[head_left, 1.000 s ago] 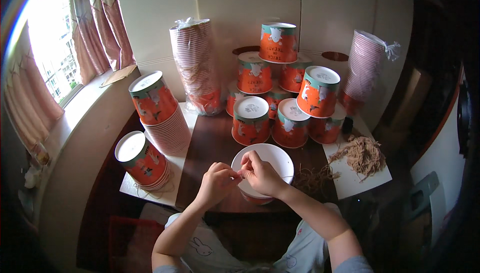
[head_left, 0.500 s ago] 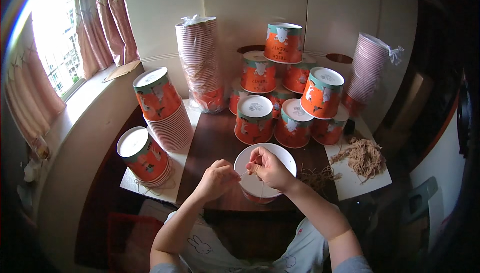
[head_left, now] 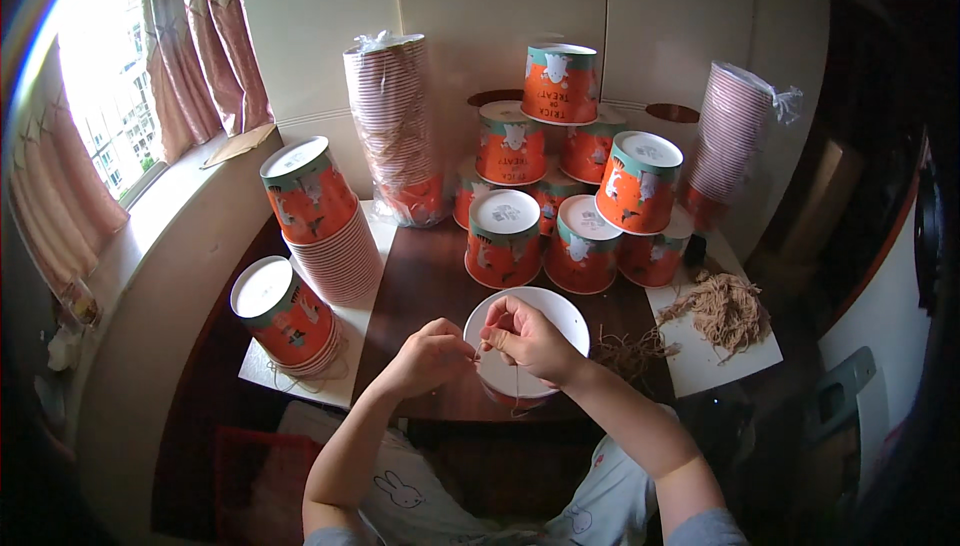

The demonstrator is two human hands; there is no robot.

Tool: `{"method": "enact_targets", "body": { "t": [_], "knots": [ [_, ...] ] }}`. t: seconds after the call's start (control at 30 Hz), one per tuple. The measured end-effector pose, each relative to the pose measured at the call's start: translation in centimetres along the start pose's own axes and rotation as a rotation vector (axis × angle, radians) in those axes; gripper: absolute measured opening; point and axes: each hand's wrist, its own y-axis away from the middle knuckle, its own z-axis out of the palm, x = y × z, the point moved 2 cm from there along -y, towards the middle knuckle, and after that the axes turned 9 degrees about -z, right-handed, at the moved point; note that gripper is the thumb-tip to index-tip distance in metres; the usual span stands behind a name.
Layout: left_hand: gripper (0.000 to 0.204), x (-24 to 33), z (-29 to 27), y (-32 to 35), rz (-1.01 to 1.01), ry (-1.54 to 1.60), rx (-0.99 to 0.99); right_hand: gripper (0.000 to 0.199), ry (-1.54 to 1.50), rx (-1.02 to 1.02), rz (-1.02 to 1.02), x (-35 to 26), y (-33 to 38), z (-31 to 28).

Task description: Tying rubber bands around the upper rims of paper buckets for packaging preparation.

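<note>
A paper bucket with a white inside [head_left: 555, 318] stands mouth up at the table's near edge. Over its mouth my left hand [head_left: 432, 354] and my right hand [head_left: 532, 341] almost meet, fingertips pinched together. Between them runs a thin string [head_left: 517, 381], one end of which hangs down over the bucket's near side. Whether the string is fixed to the bucket I cannot tell. Just right of the bucket lie loose brown strings [head_left: 630, 354], with a larger tangled bundle of twine [head_left: 728, 314] beyond them.
Upturned orange buckets [head_left: 505, 241] are piled behind my hands. At left stand a tall nested stack [head_left: 335, 256] and a shorter stack [head_left: 290, 316]. Plastic-wrapped bucket stacks rise at the back left [head_left: 395, 116] and back right [head_left: 735, 136]. The dark table [head_left: 415, 276] has white side panels.
My hands have drawn slightly closer together over the bucket, the string still between them. The whole view has shifted a little; the buckets stay in place.
</note>
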Motion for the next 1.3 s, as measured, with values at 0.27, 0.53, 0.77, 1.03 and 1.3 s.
{"method": "enact_targets", "body": {
  "t": [0.27,0.53,0.77,1.03,1.3],
  "knots": [
    [0.013,-0.8,-0.4,-0.3,0.027,-0.041,-0.061,0.010,-0.178,0.020,0.131,-0.2,0.4,0.2],
    [0.013,-0.8,-0.1,-0.5,0.149,-0.200,-0.133,0.010,-0.348,-0.004,0.182,-1.0,1.2,-0.3],
    [0.016,-0.7,0.9,0.0,0.196,-0.291,-0.050,0.014,-0.404,0.059,0.112,-4.9,2.3,-2.7],
    [0.027,3.6,6.5,0.8,0.236,-0.488,0.246,0.019,-0.480,0.238,-0.475,-11.7,6.8,-7.8],
    [0.017,6.2,7.8,0.0,0.043,0.029,0.081,0.011,-0.875,0.274,-0.253,-7.7,5.1,-5.5]
  ]
}}
